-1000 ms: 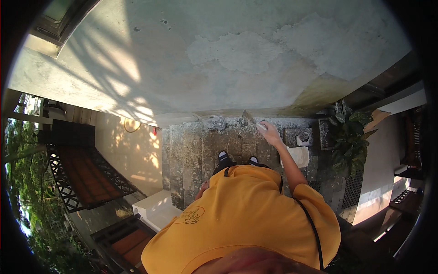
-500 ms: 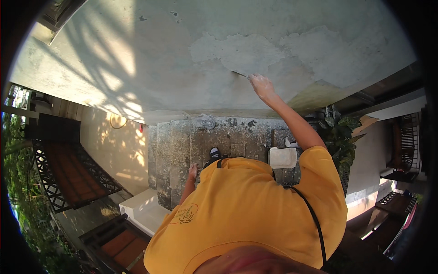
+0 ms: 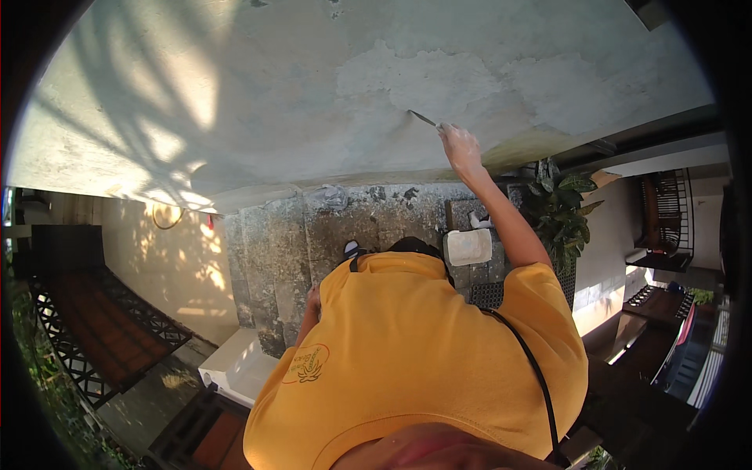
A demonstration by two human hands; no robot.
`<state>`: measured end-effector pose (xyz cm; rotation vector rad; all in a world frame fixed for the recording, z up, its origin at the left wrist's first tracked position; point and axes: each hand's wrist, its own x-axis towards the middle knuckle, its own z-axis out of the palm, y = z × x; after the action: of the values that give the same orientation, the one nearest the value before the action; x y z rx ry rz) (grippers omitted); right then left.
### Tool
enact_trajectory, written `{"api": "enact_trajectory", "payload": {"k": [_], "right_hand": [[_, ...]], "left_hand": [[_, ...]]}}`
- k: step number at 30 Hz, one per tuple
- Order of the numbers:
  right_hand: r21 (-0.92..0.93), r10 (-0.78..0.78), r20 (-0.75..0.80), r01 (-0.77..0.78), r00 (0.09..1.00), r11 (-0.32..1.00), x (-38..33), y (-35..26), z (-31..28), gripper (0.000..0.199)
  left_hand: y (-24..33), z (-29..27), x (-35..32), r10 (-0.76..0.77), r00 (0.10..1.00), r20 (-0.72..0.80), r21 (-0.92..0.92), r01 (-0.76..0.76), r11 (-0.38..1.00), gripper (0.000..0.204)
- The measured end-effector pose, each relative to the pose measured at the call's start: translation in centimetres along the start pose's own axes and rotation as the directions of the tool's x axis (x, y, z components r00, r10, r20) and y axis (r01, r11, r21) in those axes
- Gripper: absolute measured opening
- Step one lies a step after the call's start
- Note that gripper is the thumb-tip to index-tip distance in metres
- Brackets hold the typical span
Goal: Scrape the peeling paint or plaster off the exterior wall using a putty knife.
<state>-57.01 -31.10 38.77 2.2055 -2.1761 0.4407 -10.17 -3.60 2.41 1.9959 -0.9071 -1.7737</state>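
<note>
Coated in whitish residue, my right hand (image 3: 460, 149) is closed round a putty knife (image 3: 424, 118). The knife's thin blade points up and left against the pale green wall (image 3: 298, 110), just below a lighter patch of filler (image 3: 419, 78). A second light patch (image 3: 576, 86) lies further right. My left hand (image 3: 314, 297) hangs low beside my body, and my yellow shirt hides most of it, fingers included. Below my right forearm stands a white tub (image 3: 468, 247) on the paving; its inside looks pale.
A leafy plant (image 3: 565, 207) grows close to my right arm. Near the wall's foot lies a crumpled grey plastic bag (image 3: 330, 197) on the stained paving (image 3: 270, 258). A white ledge (image 3: 243, 364) is at lower left, with a dark metal-framed bench (image 3: 110, 329) beyond it.
My right hand has moved slightly right, and the knife now slants more steeply up the wall. My left hand has drawn back behind the shirt. The whole view has shifted a little.
</note>
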Motion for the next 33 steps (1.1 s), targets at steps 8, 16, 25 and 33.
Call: {"api": "enact_trajectory", "payload": {"k": [8,16,25,33], "right_hand": [[-0.026,0.063,-0.086,-0.065,0.994,0.998,-1.0,-0.5,0.2,0.019],[0.033,0.039,-0.035,-0.038,0.999,0.999,-0.7,-0.5,0.9,0.021],[0.072,0.016,-0.074,-0.011,0.997,0.997,-0.7,0.4,1.0,0.019],[0.097,0.069,-0.016,-0.067,0.998,0.993,-0.7,0.6,1.1,0.025]], "left_hand": [[2.5,-7.0,5.5,-0.158,0.987,0.041,-0.161,0.163,0.973,0.052],[1.0,-7.8,8.5,-0.131,0.990,0.047,0.048,0.129,0.990,0.051],[2.6,-3.1,4.9,-0.164,0.986,0.040,-0.079,0.167,0.983,0.040],[4.0,-2.5,3.2,-0.125,0.990,0.061,-0.105,0.131,0.986,0.039]]}}
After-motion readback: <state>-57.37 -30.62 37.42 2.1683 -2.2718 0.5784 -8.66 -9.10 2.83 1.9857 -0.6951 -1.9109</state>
